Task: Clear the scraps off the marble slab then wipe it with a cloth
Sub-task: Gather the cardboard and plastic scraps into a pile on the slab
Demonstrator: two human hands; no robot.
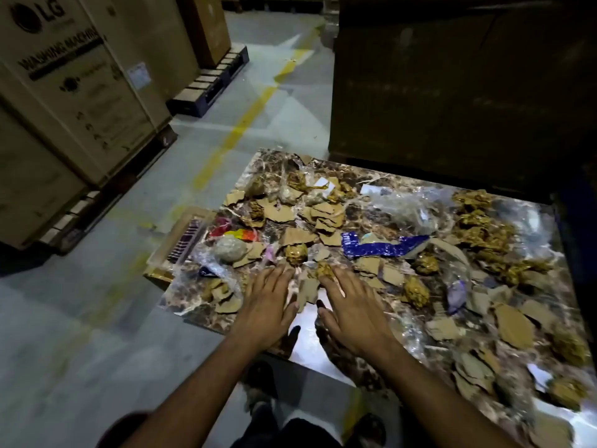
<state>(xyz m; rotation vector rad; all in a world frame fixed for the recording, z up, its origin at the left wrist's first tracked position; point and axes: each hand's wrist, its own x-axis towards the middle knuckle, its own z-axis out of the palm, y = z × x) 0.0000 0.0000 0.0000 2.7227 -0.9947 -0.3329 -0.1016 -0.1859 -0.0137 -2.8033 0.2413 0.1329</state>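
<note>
A dark veined marble slab (310,342) lies low in front of me, covered with scraps: torn cardboard pieces (513,324), crumpled golden wads (478,232), clear plastic film (416,205) and a blue wrapper (381,247). My left hand (269,305) lies flat near the slab's front edge, fingers straight and spread. Beside it my right hand (350,312) is also flat, its fingertips touching a golden wad (324,270). A cardboard piece (307,291) sits between the two hands. No cloth is in view.
A flat cardboard box (181,240) lies on the floor against the slab's left side. Tall appliance cartons (74,92) on pallets stand at the left. A big dark carton (462,79) rises behind the slab. Grey floor with a yellow line (245,114) runs between them.
</note>
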